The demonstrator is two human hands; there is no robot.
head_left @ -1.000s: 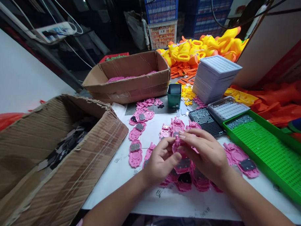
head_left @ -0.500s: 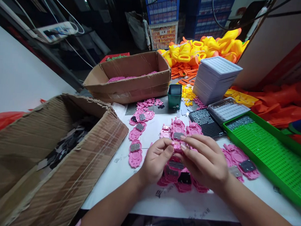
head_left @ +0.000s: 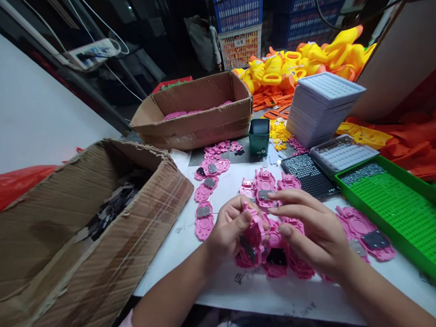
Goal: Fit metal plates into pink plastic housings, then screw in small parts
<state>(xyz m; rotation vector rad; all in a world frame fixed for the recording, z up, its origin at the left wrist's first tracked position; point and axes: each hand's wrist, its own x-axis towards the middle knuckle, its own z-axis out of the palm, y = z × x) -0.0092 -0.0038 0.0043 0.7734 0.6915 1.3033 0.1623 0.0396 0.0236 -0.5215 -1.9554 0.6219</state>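
My left hand (head_left: 230,226) pinches a pink plastic casing (head_left: 254,231), tilted up on its edge above the table. To its right, my right hand (head_left: 317,234) is spread, its fingers apart and holding nothing, with the thumb a little away from the casing. Beneath and around both hands lie several more pink casings (head_left: 263,186), some carrying grey or black rectangular plates (head_left: 276,256). A column of similar pink casings (head_left: 204,225) with grey plates lies left of my hands. More pink casings (head_left: 359,225) rest to the right, partly behind my right hand.
At left stands a cardboard box (head_left: 159,214) of dark and grey pieces; another cardboard box (head_left: 201,132) holds pink parts. A green cup (head_left: 259,136), a black tray (head_left: 306,176), stacked white trays (head_left: 320,110) and a green tray (head_left: 402,208) stand behind and right. Yellow toys (head_left: 300,66) are heaped behind.
My right hand has come off the pink casing and opened, moving right. My left hand still holds the casing, now turned more upright. The whole view has shifted slightly.
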